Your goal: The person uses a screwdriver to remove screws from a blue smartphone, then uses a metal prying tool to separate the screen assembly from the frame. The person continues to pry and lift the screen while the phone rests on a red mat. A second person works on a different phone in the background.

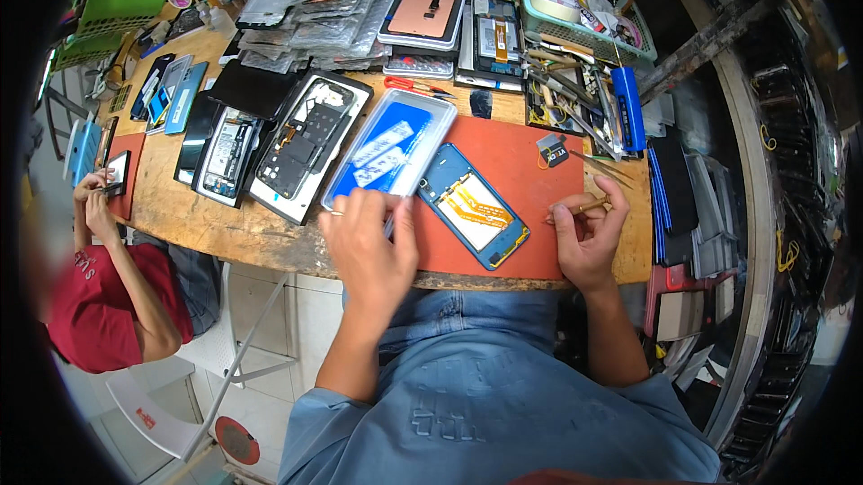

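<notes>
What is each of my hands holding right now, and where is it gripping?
The right hand pinches a thin brass-coloured tool near its back end. The left hand grips the phone screen panel at its near bottom edge.

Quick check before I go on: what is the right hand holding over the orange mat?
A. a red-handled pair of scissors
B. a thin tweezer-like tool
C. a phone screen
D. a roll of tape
B: the right hand pinches a thin tweezer-like tool between its fingertips, above the orange mat, beside the open blue phone frame.
</notes>
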`<state>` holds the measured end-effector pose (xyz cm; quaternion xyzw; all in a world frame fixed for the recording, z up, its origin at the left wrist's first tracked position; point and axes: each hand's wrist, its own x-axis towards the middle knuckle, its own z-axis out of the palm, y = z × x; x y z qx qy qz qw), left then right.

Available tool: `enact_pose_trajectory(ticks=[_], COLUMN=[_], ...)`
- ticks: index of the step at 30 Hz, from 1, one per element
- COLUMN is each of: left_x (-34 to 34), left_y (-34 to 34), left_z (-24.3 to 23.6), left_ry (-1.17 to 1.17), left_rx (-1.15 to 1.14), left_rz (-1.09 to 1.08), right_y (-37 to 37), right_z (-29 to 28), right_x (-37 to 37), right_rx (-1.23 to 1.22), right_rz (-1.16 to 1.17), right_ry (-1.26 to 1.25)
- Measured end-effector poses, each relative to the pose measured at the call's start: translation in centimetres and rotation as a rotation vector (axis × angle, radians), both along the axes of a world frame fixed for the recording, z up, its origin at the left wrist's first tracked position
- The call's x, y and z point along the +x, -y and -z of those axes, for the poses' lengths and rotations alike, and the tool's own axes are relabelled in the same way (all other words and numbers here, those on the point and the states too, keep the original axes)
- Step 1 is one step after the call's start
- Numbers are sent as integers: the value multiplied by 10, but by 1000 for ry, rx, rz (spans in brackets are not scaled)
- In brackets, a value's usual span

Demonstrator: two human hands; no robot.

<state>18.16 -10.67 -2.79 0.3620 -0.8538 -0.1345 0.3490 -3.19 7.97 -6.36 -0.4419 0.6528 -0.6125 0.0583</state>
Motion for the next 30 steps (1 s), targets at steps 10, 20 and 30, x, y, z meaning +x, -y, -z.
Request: enact_pose_trajectory(ticks=[10, 20, 30], left_x=[2, -9, -25], left_y=[36, -25, -32], left_z=[12, 1, 11], left_ry=[132, -104, -41], left_rx=[-18, 116, 128], left_rz=[-134, 334, 377], right_y=[1, -10, 4], right_z=[0, -21, -45], right_x=[5, 6, 33], right_rx=[-80, 26, 78], right_rz=[71, 85, -95], right_ry=[-37, -140, -280])
